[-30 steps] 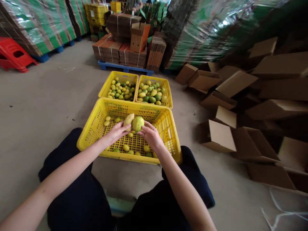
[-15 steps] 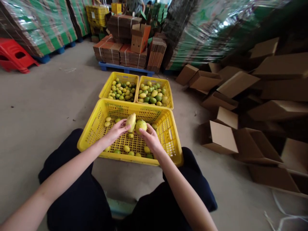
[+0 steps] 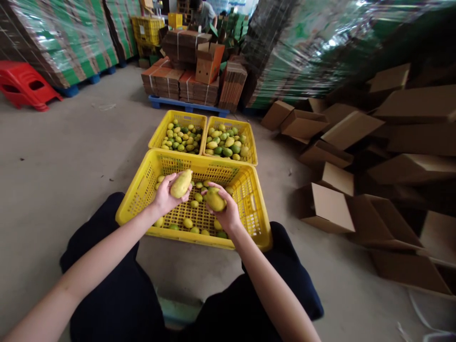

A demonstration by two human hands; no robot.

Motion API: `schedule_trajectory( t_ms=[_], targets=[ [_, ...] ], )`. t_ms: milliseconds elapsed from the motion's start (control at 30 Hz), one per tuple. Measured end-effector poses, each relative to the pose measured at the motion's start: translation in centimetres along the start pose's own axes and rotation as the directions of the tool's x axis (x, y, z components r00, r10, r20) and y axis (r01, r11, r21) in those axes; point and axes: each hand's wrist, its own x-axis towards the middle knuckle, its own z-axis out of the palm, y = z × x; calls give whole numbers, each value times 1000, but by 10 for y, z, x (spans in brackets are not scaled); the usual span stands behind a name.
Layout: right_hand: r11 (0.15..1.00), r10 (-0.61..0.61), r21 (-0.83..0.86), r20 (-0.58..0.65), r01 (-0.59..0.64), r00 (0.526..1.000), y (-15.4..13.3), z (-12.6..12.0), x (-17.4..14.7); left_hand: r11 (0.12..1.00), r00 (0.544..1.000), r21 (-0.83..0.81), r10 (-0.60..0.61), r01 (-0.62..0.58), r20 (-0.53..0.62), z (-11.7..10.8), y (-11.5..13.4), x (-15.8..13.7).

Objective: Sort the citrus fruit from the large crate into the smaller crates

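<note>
My left hand [image 3: 167,194] is wrapped round a large, pale yellow lemon [image 3: 181,184] with a pointed tip. In my right hand [image 3: 228,211] is a rounder, greenish-yellow lemon [image 3: 215,199]. Both hands are above a big yellow perforated crate [image 3: 133,194], palms turned partly up, a gap between the two fruits. Scattered on that crate's floor lie several smaller yellow and green lemons [image 3: 187,223]. Just beyond it stand two more yellow crates, the left one [image 3: 152,137] and the right one [image 3: 252,145], each holding many yellow and green lemons.
Cardboard boxes [image 3: 331,204] lie heaped on the right. Behind the crates, a blue pallet [image 3: 188,105] bears bundled flat cartons [image 3: 164,80]. A red stool [image 3: 26,85] is at the left, near wrapped pallet stacks [image 3: 71,38]. Another person [image 3: 206,14] is at the back.
My hands have moved apart, the left one drawing left with its lemon. Both lemons have been turned in the hands. The view has tilted up slightly.
</note>
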Motion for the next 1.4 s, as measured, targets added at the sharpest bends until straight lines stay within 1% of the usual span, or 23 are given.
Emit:
schedule_trajectory(
  t_ms=[67,100,167,233,333,433,533,633,767,833,900,967,1067,1100,1167,1233,1300,1400],
  targets=[
    [996,51,73,73,-56,996,4,2,1,992,993,-125,-43,29,-109,2,-7,1],
    [991,62,110,91,-72,994,7,3,1,980,983,-197,-60,25,-173,2,-11,1],
    [975,75,202,81,-90,994,10,4,1,945,957,-326,-85,-10,-276,2,-19,1],
    [941,105,318,40,-112,994,13,4,1,911,940,-409,-101,-44,-326,3,-26,-1],
    [880,171,453,-24,-141,985,16,2,1,884,935,-467,-140,-30,-325,5,-33,-5],
    [858,214,491,-74,-151,974,17,0,2,879,938,-476,-183,23,-294,7,-35,-7],
    [870,219,467,-79,-159,972,18,-2,3,883,934,-464,-221,69,-281,6,-34,-7],
    [898,205,410,-75,-158,976,18,-2,3,888,927,-450,-243,94,-286,5,-33,-6],
    [948,171,283,-62,-147,983,18,-3,1,898,917,-417,-279,145,-283,4,-31,-5],
    [959,165,240,-38,-151,986,17,-2,0,901,917,-398,-293,169,-273,4,-30,-6],
    [959,168,233,-12,-161,986,15,-1,-1,904,915,-387,-300,182,-269,6,-29,-7],
    [952,172,259,-12,-163,985,15,-1,0,910,914,-380,-287,166,-287,8,-29,-7],
    [931,199,328,-91,-159,976,17,-3,3,925,912,-375,-209,67,-354,8,-29,-5],
    [924,215,347,-130,-159,968,19,-5,4,926,904,-377,-181,24,-387,7,-28,-3],
    [915,249,368,-201,-163,947,23,-9,7,923,875,-382,-150,-43,-461,3,-28,0],
    [915,268,368,-239,-168,934,27,-13,10,921,844,-381,-142,-79,-518,-2,-28,2],
    [917,271,359,-237,-175,933,27,-15,10,922,840,-377,-139,-83,-525,-5,-29,4],
    [912,268,369,-207,-179,941,24,-12,10,925,879,-378,-158,-27,-451,-5,-30,4]
  ],
)
